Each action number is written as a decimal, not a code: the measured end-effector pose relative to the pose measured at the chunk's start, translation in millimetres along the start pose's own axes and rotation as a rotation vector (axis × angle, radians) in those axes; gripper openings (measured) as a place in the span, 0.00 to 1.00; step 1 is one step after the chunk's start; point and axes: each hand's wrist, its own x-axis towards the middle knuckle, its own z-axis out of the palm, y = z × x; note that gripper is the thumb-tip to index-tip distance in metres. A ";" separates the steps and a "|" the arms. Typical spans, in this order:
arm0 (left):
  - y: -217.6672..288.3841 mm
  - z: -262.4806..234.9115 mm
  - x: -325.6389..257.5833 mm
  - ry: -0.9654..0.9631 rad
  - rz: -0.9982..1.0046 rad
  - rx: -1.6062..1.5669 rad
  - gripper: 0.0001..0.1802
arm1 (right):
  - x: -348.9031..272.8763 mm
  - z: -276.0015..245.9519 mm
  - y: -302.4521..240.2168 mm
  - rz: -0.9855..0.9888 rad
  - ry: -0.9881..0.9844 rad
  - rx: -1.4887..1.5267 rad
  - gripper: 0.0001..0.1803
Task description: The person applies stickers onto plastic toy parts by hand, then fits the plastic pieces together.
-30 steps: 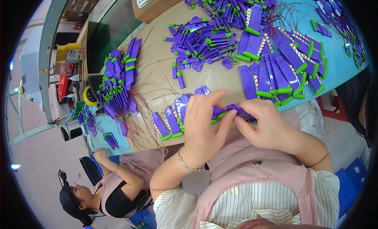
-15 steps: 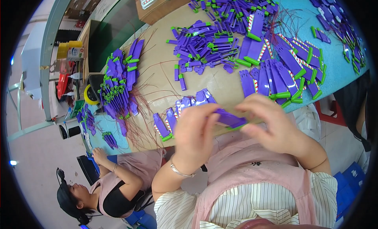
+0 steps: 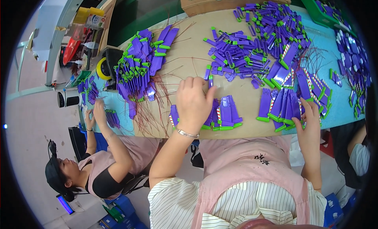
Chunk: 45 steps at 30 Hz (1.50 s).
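My left hand is over the middle of the table, palm down, with its thumb apart from the bent fingers. The fingertips are hidden. A small purple clip piece with a green end lies just beyond the thumb. Below and beside this hand is a row of purple panels with green bottom edges and red-and-white striped strips, partly hidden by it. Farther right, my right hand has its thumb and fingers closed on the edge of a purple panel in another overlapping row.
A large heap of purple and green clip pieces covers the far middle. Purple parts with thin brown wires lie on the left. A brown cardboard box and a green bin stand behind. Another person works at the left end.
The purple panel held between both hands has left them. My left hand went to the small clip pieces, and my right hand moved right to the panel row. The view shifted.
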 end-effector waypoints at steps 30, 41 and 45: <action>59.1 -5.8 -7.5 -0.348 -0.324 -1.333 0.22 | 35.3 46.9 -60.1 0.262 -0.609 1.321 0.13; 59.8 -16.5 -3.9 -0.579 -0.191 -1.058 0.11 | 40.2 41.3 -49.1 -0.297 -0.360 0.745 0.16; 67.2 0.4 -4.7 -0.668 -0.097 -0.915 0.05 | 34.3 40.6 -62.5 -0.243 -0.490 0.733 0.38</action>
